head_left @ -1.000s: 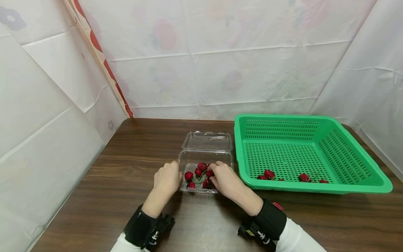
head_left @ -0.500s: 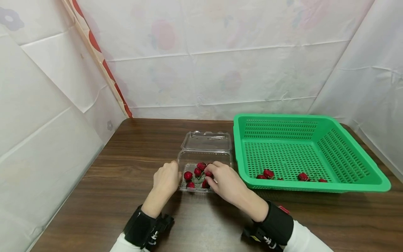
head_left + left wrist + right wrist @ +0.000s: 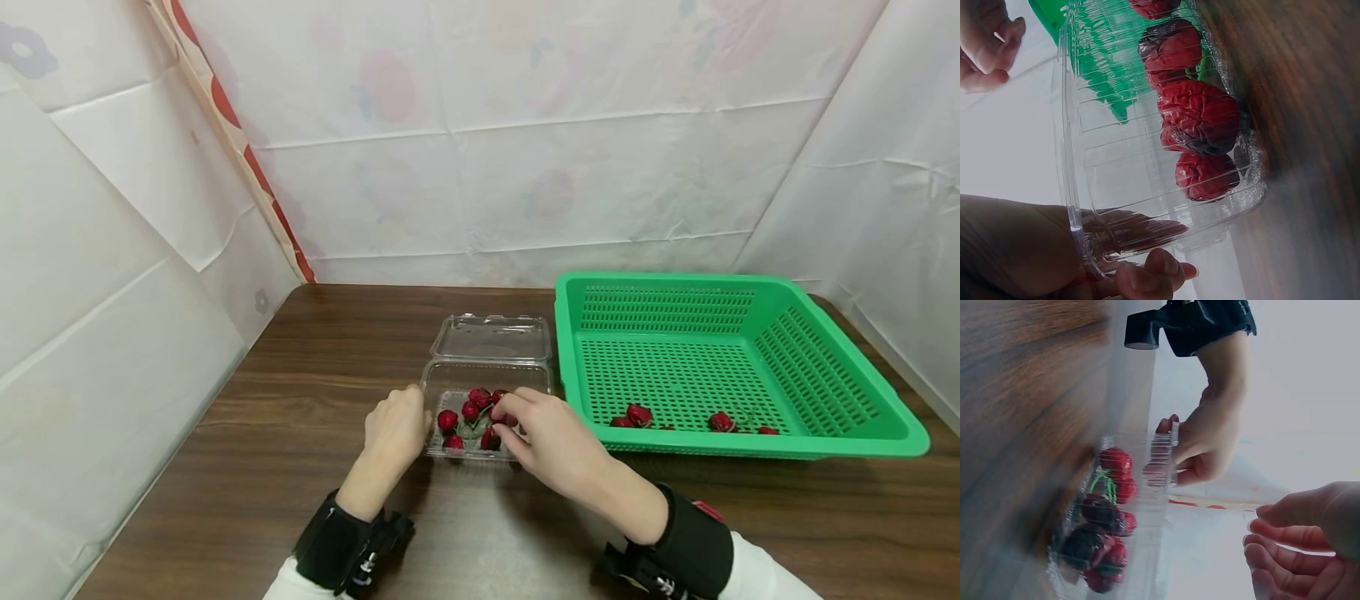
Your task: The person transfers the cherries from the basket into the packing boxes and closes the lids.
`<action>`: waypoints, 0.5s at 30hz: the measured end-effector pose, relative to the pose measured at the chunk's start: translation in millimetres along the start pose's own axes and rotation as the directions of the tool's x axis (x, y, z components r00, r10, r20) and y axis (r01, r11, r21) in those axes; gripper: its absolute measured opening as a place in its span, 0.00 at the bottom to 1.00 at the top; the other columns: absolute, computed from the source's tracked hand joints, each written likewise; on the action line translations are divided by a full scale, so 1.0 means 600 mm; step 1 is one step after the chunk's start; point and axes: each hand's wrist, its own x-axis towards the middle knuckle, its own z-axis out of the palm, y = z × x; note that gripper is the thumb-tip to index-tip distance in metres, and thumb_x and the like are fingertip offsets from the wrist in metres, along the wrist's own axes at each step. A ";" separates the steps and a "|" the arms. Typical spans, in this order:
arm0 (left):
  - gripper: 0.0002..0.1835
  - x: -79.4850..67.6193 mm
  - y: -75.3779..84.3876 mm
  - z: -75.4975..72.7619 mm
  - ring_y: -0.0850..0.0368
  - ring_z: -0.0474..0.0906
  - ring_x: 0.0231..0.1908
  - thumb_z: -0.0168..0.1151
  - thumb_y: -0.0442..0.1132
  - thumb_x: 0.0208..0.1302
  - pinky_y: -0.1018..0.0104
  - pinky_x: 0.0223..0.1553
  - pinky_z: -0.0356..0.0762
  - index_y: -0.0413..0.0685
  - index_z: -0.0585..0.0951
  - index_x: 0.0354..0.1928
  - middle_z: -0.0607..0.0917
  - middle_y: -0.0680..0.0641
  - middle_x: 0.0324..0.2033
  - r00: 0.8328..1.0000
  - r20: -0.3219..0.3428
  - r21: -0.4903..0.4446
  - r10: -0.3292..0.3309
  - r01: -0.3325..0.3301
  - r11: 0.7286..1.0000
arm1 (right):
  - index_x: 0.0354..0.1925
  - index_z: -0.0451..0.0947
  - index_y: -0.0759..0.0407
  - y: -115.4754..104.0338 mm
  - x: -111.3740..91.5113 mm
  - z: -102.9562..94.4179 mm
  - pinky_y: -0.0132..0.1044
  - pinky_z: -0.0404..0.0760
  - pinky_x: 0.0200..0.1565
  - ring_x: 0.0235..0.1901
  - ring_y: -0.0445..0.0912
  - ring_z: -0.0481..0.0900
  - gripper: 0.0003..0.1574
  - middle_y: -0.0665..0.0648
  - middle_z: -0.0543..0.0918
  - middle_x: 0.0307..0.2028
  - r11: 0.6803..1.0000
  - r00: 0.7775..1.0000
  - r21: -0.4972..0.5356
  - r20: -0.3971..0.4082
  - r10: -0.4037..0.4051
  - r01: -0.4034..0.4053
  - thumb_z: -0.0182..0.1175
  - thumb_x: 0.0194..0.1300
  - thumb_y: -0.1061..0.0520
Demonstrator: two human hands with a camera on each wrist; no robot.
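Your right hand (image 3: 558,440) has moved slightly rightward, its fingers relaxed, holding nothing. Your left hand (image 3: 394,423) grips the left edge of the clear box (image 3: 467,454), where red fruits (image 3: 470,411) lie; a narrow gap parts it from the green basket (image 3: 675,358).

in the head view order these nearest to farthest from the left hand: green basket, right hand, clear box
1. Clear box: left wall in the left hand's grip.
2. Right hand: at the box's right side.
3. Green basket: farthest right.

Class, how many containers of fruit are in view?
2: the clear box, held by the left hand, and the green basket to the box's right.
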 end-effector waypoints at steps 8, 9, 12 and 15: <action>0.09 0.001 -0.001 0.000 0.48 0.73 0.15 0.61 0.34 0.53 0.59 0.13 0.67 0.38 0.73 0.20 0.77 0.41 0.17 1.000 -0.001 -0.003 -0.003 0.003 1.000 | 0.31 0.77 0.58 -0.001 -0.004 -0.029 0.28 0.72 0.28 0.26 0.40 0.75 0.03 0.49 0.77 0.28 1.000 1.000 -0.008 0.021 -0.012 0.012 0.60 0.54 0.63; 0.09 0.000 -0.001 0.000 0.48 0.73 0.15 0.61 0.34 0.53 0.59 0.13 0.67 0.38 0.72 0.20 0.77 0.41 0.17 1.000 -0.001 -0.003 -0.003 0.003 1.000 | 0.31 0.77 0.58 -0.001 -0.004 -0.032 0.28 0.72 0.28 0.26 0.39 0.75 0.03 0.49 0.77 0.28 1.000 1.000 -0.013 0.027 -0.009 0.010 0.60 0.54 0.63; 0.10 -0.001 -0.001 0.000 0.48 0.74 0.15 0.61 0.34 0.53 0.59 0.13 0.67 0.38 0.72 0.20 0.77 0.41 0.16 1.000 -0.011 -0.003 0.002 -0.002 1.000 | 0.30 0.77 0.58 0.000 -0.005 -0.042 0.28 0.72 0.28 0.26 0.38 0.74 0.02 0.48 0.76 0.27 1.000 0.999 -0.025 0.033 -0.011 0.012 0.60 0.54 0.62; 0.10 -0.001 -0.001 0.001 0.48 0.73 0.14 0.61 0.33 0.52 0.60 0.12 0.66 0.38 0.72 0.20 0.76 0.41 0.16 1.000 -0.017 -0.006 0.008 -0.008 1.000 | 0.29 0.76 0.57 0.003 -0.008 -0.052 0.28 0.72 0.27 0.25 0.37 0.73 0.03 0.48 0.77 0.27 0.999 0.999 -0.026 0.028 -0.018 0.018 0.61 0.54 0.63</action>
